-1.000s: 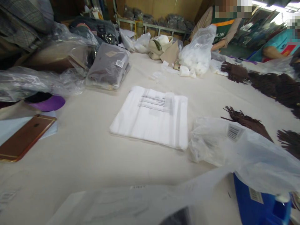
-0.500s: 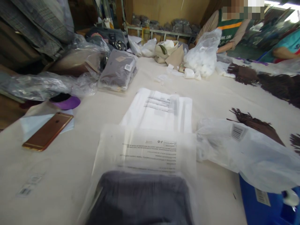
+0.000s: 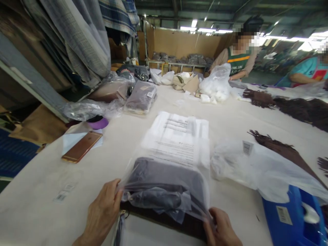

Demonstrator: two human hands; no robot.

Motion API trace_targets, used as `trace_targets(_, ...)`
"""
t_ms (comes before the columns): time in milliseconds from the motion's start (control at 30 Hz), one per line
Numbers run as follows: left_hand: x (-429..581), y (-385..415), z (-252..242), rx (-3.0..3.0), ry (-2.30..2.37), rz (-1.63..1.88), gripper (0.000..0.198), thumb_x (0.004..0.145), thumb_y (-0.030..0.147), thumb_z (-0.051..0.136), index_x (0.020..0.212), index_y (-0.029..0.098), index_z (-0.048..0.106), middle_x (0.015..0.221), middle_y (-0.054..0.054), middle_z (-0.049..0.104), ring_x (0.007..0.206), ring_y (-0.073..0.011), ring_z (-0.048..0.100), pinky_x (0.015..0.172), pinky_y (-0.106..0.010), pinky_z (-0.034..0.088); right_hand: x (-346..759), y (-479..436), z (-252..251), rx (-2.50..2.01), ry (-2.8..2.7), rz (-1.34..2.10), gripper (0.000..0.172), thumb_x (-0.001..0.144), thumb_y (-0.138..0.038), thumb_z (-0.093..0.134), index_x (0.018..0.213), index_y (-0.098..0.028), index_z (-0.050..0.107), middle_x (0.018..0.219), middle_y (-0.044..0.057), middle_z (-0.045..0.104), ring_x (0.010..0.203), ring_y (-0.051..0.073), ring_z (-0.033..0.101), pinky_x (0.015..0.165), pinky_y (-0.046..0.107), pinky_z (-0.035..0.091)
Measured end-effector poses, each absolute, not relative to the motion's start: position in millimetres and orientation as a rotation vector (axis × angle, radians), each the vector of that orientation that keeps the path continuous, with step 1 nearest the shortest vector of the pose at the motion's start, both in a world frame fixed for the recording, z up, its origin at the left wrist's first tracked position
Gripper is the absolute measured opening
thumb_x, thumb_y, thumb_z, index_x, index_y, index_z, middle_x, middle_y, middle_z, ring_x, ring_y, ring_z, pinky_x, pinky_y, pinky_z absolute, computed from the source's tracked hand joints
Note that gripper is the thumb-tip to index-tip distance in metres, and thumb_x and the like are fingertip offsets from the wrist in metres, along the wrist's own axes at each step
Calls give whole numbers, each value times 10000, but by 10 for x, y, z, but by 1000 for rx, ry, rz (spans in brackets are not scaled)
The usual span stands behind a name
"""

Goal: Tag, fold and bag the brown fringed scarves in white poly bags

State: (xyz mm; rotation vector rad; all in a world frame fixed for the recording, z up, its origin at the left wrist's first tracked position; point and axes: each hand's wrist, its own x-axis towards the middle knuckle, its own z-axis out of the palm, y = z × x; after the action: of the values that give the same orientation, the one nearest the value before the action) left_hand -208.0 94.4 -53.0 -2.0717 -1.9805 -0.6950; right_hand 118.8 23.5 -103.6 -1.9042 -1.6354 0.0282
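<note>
A clear plastic bag (image 3: 164, 196) holding a dark grey folded cloth (image 3: 166, 171) lies in front of me at the near edge of the table. My left hand (image 3: 104, 210) pinches the bag's left edge with thumb and fingers. On the opposite side, my right hand (image 3: 221, 223) grips its right edge, fingers curled. Between the two hands the plastic is bunched and creased over dark brown material. The bag's far end, printed with text, overlaps a stack of white printed bags (image 3: 176, 133).
To the left, a gold phone (image 3: 82, 147) lies on pale blue paper. A bagged grey garment (image 3: 140, 97) sits farther back. On the right are a white plastic bag (image 3: 256, 167), a blue tape dispenser (image 3: 284, 218) and brown fringed scarves (image 3: 302, 109). A co-worker (image 3: 238, 61) stands across the table.
My view has tilted up. Both hands have come into view, holding the bag's sides. The dark cloth now shows farther up the table, with bunched plastic at its near end.
</note>
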Motion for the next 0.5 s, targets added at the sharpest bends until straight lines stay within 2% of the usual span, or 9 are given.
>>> trace_targets(67, -2021, 933, -516, -2041, -1696, -709, 265, 918, 278, 334, 988, 118, 534, 888, -103, 629, 778, -200, 620, 667, -282, 486, 1199, 306, -1022, -1744, -1763, -255, 270, 900, -383, 406, 1061, -190, 505, 947, 101, 614, 784, 201, 600, 681, 310, 473)
trace_targets(133, -1928, 881, -498, -2074, -1524, -776, 212, 898, 179, 385, 1003, 79, 539, 924, -137, 613, 846, -223, 591, 750, -325, 468, 1193, 391, -995, -1590, -1884, -425, 246, 885, -296, 448, 1084, -169, 519, 959, 120, 605, 839, 219, 583, 753, 344, 464)
trace_targets(200, -1800, 797, -502, -2244, -1354, -871, 225, 874, 93, 403, 1041, 86, 553, 993, -138, 605, 936, -224, 562, 830, -344, 433, 1165, 477, -950, -1471, -1955, -483, 208, 869, -226, 471, 1054, -160, 540, 932, 118, 599, 836, 213, 569, 748, 336, 457)
trace_targets(300, -1575, 694, -568, -2516, -1109, -936, 311, 891, 75, 346, 1077, 136, 588, 1063, -106, 604, 1036, -218, 519, 918, -370, 366, 1094, 596, -853, -1353, -1986, -497, 186, 858, -173, 475, 1022, -158, 561, 907, 110, 601, 819, 199, 561, 721, 315, 453)
trace_targets(500, -1331, 747, -685, -2517, -953, -860, 371, 934, 106, 263, 1071, 131, 607, 1095, -106, 612, 1031, -212, 523, 880, -369, 368, 959, 768, -634, -1360, -1942, -231, 146, 892, -234, 451, 939, -201, 585, 811, 42, 610, 721, 149, 574, 662, 266, 468)
